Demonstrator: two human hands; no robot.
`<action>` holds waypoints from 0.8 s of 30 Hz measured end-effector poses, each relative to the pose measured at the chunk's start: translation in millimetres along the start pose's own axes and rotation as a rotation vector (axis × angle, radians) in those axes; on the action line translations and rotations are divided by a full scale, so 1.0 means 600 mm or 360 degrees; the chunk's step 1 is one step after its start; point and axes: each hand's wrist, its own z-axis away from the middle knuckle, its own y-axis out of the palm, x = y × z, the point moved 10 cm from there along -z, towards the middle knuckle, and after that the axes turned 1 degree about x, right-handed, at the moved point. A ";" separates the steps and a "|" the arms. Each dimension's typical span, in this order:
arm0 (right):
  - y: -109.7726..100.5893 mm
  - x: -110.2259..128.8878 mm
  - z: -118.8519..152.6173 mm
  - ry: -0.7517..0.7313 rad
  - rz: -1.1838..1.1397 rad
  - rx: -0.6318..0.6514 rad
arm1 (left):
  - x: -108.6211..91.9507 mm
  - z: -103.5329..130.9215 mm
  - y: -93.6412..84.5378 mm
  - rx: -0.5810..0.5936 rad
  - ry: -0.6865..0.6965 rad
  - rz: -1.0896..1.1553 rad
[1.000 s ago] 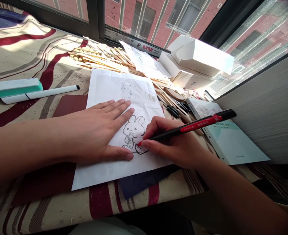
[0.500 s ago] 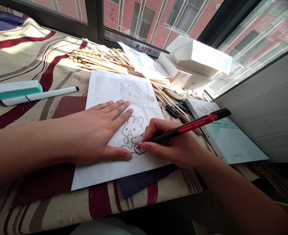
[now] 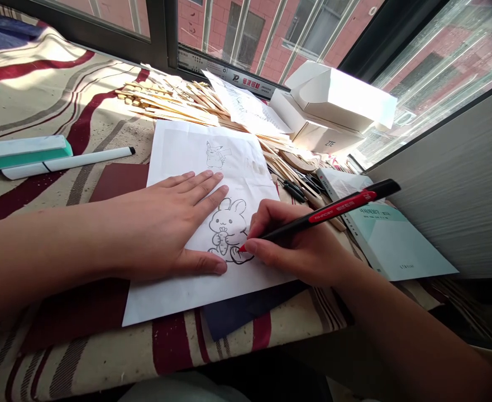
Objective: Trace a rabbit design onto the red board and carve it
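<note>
White paper (image 3: 178, 296) lies at a slant on the table, with a drawn rabbit (image 3: 229, 218) holding a carrot and a smaller Pikachu drawing (image 3: 216, 154) above it. My left hand (image 3: 174, 223) rests flat on the sheet left of the rabbit, fingers stretched out and thumb apart. Between the thumb and fingers of my right hand (image 3: 296, 240) is a black and red marker (image 3: 333, 211). Its red tip points down at the rabbit's foot on the right. I cannot tell whether the tip touches the paper.
Thin wooden sticks (image 3: 166, 106) are heaped behind the paper. White boxes (image 3: 333, 106) stand near the window, and a pale green book (image 3: 396, 240) lies at the right. On the left are a white pen (image 3: 73, 162) and a teal-and-white box (image 3: 23, 152). Striped cloth (image 3: 115, 357) covers the table.
The marker's tip has shifted slightly right on the rabbit's foot, and my right hand moved with it. Short dark lines now show on that foot. My left hand stays almost in place.
</note>
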 end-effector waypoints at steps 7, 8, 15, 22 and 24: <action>-0.002 0.002 0.002 -0.0046 0.0085 0.0004 | -0.005 -0.003 -0.011 0.0101 -0.0061 0.0013; -0.002 0.003 0.002 -0.0064 0.0105 0.0009 | -0.005 -0.002 -0.011 0.0112 -0.0065 0.0005; 0.000 0.010 0.006 -0.0117 0.0209 0.0057 | -0.009 0.000 -0.012 0.0165 -0.0070 0.0012; 0.004 0.009 0.007 -0.0118 0.0149 0.0102 | -0.006 0.000 -0.012 0.0076 -0.0026 0.0002; 0.005 0.008 0.008 -0.0110 0.0151 0.0108 | -0.006 0.000 -0.013 0.0037 -0.0016 -0.0008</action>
